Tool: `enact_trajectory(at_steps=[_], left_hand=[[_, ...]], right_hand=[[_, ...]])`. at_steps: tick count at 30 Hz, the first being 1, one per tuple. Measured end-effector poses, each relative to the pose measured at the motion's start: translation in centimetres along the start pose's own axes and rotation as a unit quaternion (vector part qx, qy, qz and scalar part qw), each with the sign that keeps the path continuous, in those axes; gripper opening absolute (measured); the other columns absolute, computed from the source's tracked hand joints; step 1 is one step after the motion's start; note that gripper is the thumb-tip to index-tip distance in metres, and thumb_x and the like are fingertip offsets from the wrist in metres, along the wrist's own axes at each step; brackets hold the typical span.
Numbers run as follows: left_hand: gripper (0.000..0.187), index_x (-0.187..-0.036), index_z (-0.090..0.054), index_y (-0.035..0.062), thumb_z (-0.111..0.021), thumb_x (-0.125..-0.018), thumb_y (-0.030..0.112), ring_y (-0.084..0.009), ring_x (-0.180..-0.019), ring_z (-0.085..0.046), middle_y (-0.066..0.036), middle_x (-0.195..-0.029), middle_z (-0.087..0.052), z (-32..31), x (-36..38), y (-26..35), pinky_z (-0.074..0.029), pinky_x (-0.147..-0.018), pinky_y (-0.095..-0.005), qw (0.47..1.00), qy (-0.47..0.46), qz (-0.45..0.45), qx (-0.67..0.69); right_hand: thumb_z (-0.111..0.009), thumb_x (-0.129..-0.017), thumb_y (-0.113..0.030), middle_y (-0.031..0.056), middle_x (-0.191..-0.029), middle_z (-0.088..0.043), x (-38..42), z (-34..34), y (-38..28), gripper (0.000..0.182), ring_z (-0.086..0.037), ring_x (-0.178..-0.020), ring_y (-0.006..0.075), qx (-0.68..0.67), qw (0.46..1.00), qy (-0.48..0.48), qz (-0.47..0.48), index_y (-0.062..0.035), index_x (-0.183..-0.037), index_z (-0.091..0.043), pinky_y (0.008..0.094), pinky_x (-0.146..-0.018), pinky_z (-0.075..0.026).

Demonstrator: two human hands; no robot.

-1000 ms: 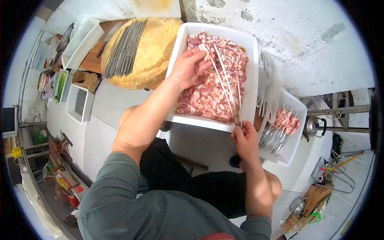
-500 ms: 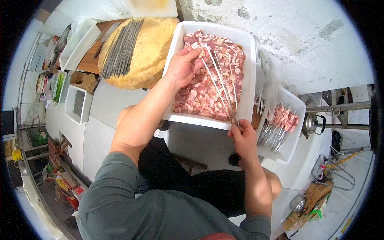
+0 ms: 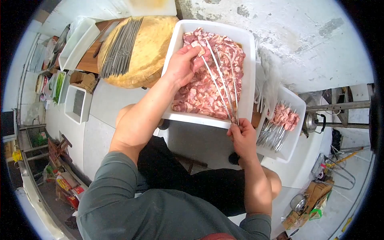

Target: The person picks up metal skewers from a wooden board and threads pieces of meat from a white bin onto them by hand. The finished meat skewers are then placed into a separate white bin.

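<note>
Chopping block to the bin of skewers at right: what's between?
In the head view, a large white tub of raw meat, the left hand and fanned skewers over it, then a plastic bag.

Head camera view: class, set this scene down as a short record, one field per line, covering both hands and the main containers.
Right hand: grips several metal skewers by their near ends, tips fanned out
Left hand: pinches a piece of meat near the skewer tips; whether it is pierced is unclear
Large white tub: holds loose raw meat, beneath the left hand
Round wooden block: left of the tub, bearing a bundle of dark skewers
Smaller white tub: to the right, holding meat-threaded skewers
</note>
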State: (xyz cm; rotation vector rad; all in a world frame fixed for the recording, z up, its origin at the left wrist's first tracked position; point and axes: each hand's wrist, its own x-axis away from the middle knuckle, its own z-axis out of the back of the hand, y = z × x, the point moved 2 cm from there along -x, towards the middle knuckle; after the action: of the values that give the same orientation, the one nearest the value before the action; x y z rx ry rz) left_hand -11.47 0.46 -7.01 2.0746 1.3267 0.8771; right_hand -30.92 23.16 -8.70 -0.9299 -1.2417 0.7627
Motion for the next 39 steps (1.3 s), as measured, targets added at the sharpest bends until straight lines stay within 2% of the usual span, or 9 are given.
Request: enact_trajectory(at_steps=[7, 16, 19, 22, 24, 28, 30, 34, 39], left_hand=[[0.016, -0.108, -0.055, 0.0001, -0.056, -0.096, 0.010, -0.0224, -0.103, -0.065, -0.009, -0.109, -0.062, 0.2, 0.1, 0.4, -0.056, -0.087, -0.0295, 1.000, -0.018, 0.007, -0.020], [0.015, -0.107, -0.057, 0.0003, -0.058, -0.095, 0.010, -0.0202, -0.101, -0.066, -0.010, -0.109, -0.064, -0.2, 0.2, 0.1, -0.056, -0.083, -0.0273, 0.999, -0.027, -0.024, -0.039], [0.017, -0.108, -0.057, -0.0028, -0.057, -0.095, 0.008, -0.0230, -0.103, -0.066, -0.014, -0.109, -0.065, -0.4, 0.4, 0.0, -0.056, -0.076, -0.0256, 0.999, -0.012, -0.015, -0.051], [0.016, -0.108, -0.057, -0.0020, -0.056, -0.095, 0.008, -0.0225, -0.102, -0.066, -0.013, -0.111, -0.065, -0.4, 0.5, -0.1, -0.056, -0.074, -0.0240, 0.999, -0.014, -0.004, -0.047], [0.018, -0.110, -0.057, -0.0019, -0.056, -0.096, 0.009, -0.0219, -0.102, -0.066, -0.013, -0.111, -0.065, -0.3, 0.6, -0.2, -0.056, -0.076, -0.0246, 0.997, -0.025, 0.010, -0.070], [0.022, -0.115, -0.057, -0.0016, -0.054, -0.097, 0.012, -0.0221, -0.101, -0.066, -0.013, -0.112, -0.065, 0.1, 0.2, -0.9, -0.057, -0.079, -0.0261, 0.994, -0.036, 0.031, -0.100], [0.024, -0.116, -0.057, -0.0015, -0.054, -0.098, 0.014, -0.0229, -0.101, -0.066, -0.014, -0.113, -0.065, 0.0, 0.4, -0.6, -0.058, -0.079, -0.0272, 0.996, -0.049, 0.046, -0.067], [0.026, -0.116, -0.057, -0.0015, -0.053, -0.099, 0.017, -0.0244, -0.100, -0.067, -0.016, -0.113, -0.065, -1.3, 1.4, 0.6, -0.059, -0.078, -0.0285, 0.998, -0.039, 0.049, -0.023], [0.026, -0.114, -0.057, -0.0020, -0.052, -0.099, 0.019, -0.0245, -0.100, -0.067, -0.016, -0.108, -0.066, -0.9, 1.0, 0.1, -0.059, -0.080, -0.0301, 0.998, -0.035, 0.040, -0.046]], right_hand=[[-0.057, -0.094, -0.011, 0.0044, -0.075, -0.063, 0.1, -0.2, -0.4, 0.019, -0.058, -0.068, 0.0098, 0.007, 1.000, 0.002, 0.007, 0.0027, -0.108, -0.057, 0.0241, -0.063, -0.046], [-0.056, -0.095, -0.010, 0.0040, -0.075, -0.062, 0.0, -0.3, -0.1, 0.018, -0.058, -0.069, 0.0097, 0.002, 1.000, 0.003, 0.008, 0.0029, -0.107, -0.057, 0.0239, -0.063, -0.046], [-0.056, -0.094, -0.010, 0.0041, -0.075, -0.062, 0.0, -0.5, -0.1, 0.018, -0.058, -0.068, 0.0100, 0.004, 1.000, 0.009, 0.010, 0.0030, -0.106, -0.057, 0.0240, -0.063, -0.046], [-0.056, -0.094, -0.010, 0.0046, -0.076, -0.062, -0.2, -0.4, -0.1, 0.017, -0.058, -0.068, 0.0106, 0.034, 0.999, 0.012, 0.013, 0.0031, -0.104, -0.058, 0.0250, -0.063, -0.047], [-0.055, -0.093, -0.010, 0.0050, -0.076, -0.062, -0.7, -0.1, 0.0, 0.017, -0.058, -0.068, 0.0109, 0.072, 0.997, 0.016, 0.015, 0.0031, -0.104, -0.058, 0.0259, -0.063, -0.047], [-0.056, -0.093, -0.011, 0.0043, -0.074, -0.062, -0.9, -0.1, 0.1, 0.016, -0.058, -0.067, 0.0108, 0.042, 0.999, 0.012, 0.025, 0.0022, -0.102, -0.059, 0.0264, -0.063, -0.047], [-0.056, -0.093, -0.011, 0.0041, -0.073, -0.062, -1.2, 0.1, 0.0, 0.016, -0.058, -0.066, 0.0107, 0.071, 0.997, 0.012, 0.022, 0.0019, -0.101, -0.059, 0.0262, -0.063, -0.047], [-0.057, -0.094, -0.012, 0.0041, -0.074, -0.062, -1.2, 0.0, -0.4, 0.015, -0.057, -0.066, 0.0101, 0.032, 0.999, 0.012, 0.009, 0.0019, -0.100, -0.058, 0.0257, -0.062, -0.047], [-0.057, -0.095, -0.012, 0.0038, -0.074, -0.061, -1.0, -0.1, -0.3, 0.015, -0.056, -0.066, 0.0094, 0.014, 1.000, 0.005, 0.019, 0.0018, -0.101, -0.058, 0.0251, -0.061, -0.047]])
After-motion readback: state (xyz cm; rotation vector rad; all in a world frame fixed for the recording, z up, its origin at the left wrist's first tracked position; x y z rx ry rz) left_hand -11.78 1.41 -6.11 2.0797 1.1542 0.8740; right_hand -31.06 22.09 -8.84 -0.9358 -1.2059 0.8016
